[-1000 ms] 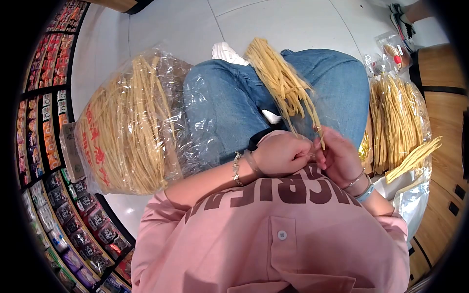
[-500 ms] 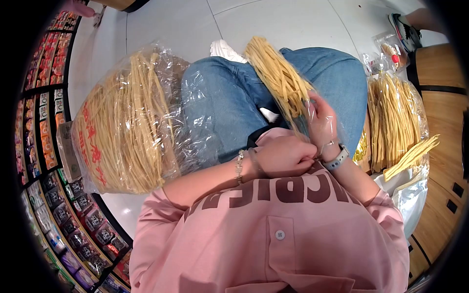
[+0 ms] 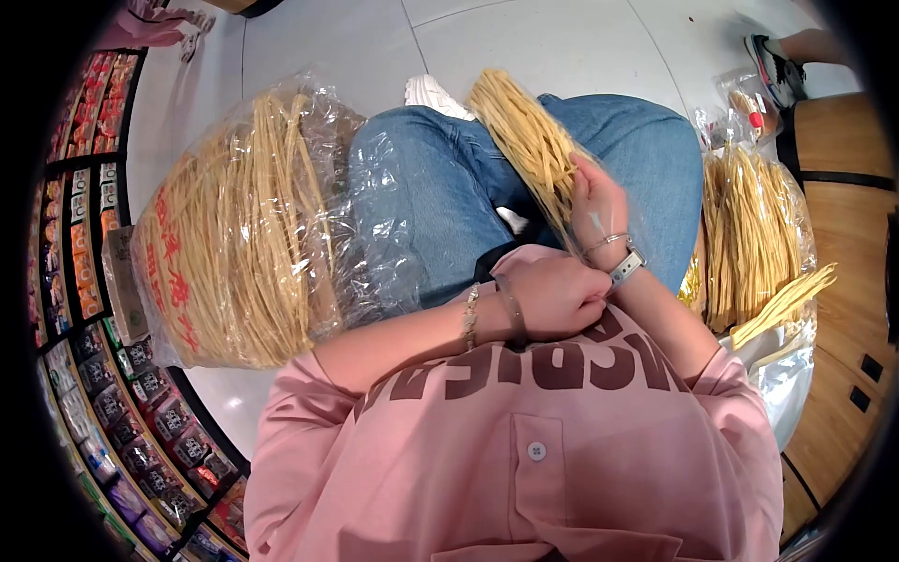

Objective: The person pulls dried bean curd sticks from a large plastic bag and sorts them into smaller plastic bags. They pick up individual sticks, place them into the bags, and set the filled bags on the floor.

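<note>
A bundle of long yellow dried tofu sticks (image 3: 521,126) lies in a clear plastic bag across my lap, its far end between my knees. My right hand (image 3: 599,208) is at the near right side of the bundle, fingers bent against the sticks, with clear film around the hand and wrist. Close below it, my left hand (image 3: 560,302) is a closed fist at the near end of the bag, seemingly gripping the plastic edge; the fingertips are hidden.
On my left stands a large clear sack (image 3: 239,234) of the same sticks, with red lettering. To my right is another open bag of sticks (image 3: 757,229), with loose pieces (image 3: 785,304) on top. Shelves of packets (image 3: 122,403) line the left; a wooden cabinet (image 3: 847,272) borders the right.
My right hand has shifted slightly up and left along the bundle, its wrist turning. My left fist has barely moved. More of a pink garment shows at the upper left.
</note>
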`<state>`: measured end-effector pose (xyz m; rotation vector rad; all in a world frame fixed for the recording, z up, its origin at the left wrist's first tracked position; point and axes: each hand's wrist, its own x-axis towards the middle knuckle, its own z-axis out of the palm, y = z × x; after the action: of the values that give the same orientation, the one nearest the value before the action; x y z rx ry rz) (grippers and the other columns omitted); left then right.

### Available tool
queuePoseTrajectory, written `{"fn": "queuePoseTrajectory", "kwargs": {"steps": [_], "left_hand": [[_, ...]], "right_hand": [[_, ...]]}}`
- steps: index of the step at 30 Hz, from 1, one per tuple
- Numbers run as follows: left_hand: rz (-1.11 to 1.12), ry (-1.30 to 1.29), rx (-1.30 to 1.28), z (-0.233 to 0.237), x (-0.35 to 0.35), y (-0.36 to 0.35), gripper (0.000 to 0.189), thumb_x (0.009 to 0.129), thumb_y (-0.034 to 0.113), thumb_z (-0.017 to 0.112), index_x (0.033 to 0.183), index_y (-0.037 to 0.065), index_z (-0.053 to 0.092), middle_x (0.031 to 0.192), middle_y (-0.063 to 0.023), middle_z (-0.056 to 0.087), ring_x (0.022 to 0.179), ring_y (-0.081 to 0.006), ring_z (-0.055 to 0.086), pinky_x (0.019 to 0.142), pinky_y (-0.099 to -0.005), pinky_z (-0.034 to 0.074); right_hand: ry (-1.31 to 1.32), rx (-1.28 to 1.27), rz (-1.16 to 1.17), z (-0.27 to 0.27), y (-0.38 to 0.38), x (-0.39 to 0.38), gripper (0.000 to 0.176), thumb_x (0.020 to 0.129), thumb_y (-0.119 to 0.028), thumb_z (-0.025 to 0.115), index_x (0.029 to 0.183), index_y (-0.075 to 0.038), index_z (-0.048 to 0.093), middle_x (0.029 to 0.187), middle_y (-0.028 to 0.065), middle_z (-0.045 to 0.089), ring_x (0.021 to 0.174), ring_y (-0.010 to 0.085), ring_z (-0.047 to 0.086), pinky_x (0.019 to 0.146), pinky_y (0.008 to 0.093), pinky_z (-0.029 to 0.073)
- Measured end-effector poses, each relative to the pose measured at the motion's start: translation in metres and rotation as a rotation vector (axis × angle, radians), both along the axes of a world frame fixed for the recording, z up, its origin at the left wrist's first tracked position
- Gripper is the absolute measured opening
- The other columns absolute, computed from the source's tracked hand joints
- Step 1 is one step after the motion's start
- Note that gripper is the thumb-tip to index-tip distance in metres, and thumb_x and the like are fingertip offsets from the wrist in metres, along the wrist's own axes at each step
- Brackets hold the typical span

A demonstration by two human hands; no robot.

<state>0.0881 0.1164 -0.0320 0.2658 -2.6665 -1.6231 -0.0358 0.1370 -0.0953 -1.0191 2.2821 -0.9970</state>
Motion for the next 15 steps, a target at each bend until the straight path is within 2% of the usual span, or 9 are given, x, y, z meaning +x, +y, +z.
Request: {"fn": "queuePoseTrajectory", "kwargs": {"steps": [1,4,7,10,13,15], "left_hand": [[0.0,-0.009,0.023,0.0,0.0,0.0,0.017,0.074,0.019,0.052,0.063,0.006,0.05,0.058,-0.0108,0.053,0.058,-0.0285,0.053,0.054,-0.0394,0.04],[-0.024,-0.023,0.094,0.007,0.002,-0.003,0.018,0.075,0.019,0.052,0.063,0.007,0.05,0.057,-0.0101,0.051,0.056,-0.027,0.053,0.053,-0.0381,0.04],[-0.069,-0.065,0.143,0.007,0.004,-0.004,0.017,0.074,0.017,0.049,0.062,0.005,0.051,0.059,-0.0121,0.055,0.056,-0.0274,0.053,0.053,-0.0384,0.04],[-0.025,0.03,0.057,0.003,0.004,-0.002,0.02,0.075,0.021,0.053,0.061,0.007,0.049,0.055,-0.0087,0.05,0.054,-0.025,0.052,0.051,-0.0365,0.039],[-0.039,-0.013,0.066,0.007,0.005,-0.003,0.02,0.075,0.021,0.053,0.06,0.007,0.05,0.055,-0.0086,0.051,0.054,-0.0251,0.052,0.051,-0.0366,0.039],[-0.042,-0.013,0.053,0.005,0.005,-0.003,0.02,0.075,0.021,0.053,0.061,0.007,0.05,0.055,-0.0087,0.051,0.053,-0.0255,0.052,0.051,-0.0368,0.039]], "right_hand": [[0.03,0.06,0.021,0.002,0.0,0.0,0.028,0.084,-0.009,0.047,0.11,0.0,0.054,0.096,0.0207,0.06,0.09,0.0275,0.059,0.079,0.0292,0.044],[0.167,-0.262,0.07,-0.018,0.014,0.002,0.029,0.082,-0.008,0.048,0.111,-0.003,0.05,0.078,0.0186,0.061,0.067,0.0296,0.06,0.06,0.0342,0.046],[-0.146,-0.028,0.015,0.001,0.035,0.006,0.03,0.081,-0.008,0.051,0.111,0.0,0.048,0.066,0.0094,0.058,0.056,0.0165,0.056,0.053,0.0271,0.043],[-0.281,-0.159,-0.006,-0.014,0.035,0.005,0.025,0.081,-0.006,0.053,0.105,0.002,0.05,0.06,0.0015,0.052,0.054,0.0059,0.049,0.051,0.0204,0.04],[-0.39,-0.224,-0.055,-0.019,0.032,0.005,0.023,0.081,-0.005,0.054,0.103,0.002,0.052,0.062,0.0003,0.053,0.056,0.0046,0.049,0.052,0.0195,0.04],[-0.442,-0.219,-0.072,-0.018,0.03,0.007,0.026,0.083,-0.005,0.052,0.107,0.004,0.05,0.066,0.0005,0.054,0.056,0.0044,0.048,0.049,0.0183,0.04]]}}
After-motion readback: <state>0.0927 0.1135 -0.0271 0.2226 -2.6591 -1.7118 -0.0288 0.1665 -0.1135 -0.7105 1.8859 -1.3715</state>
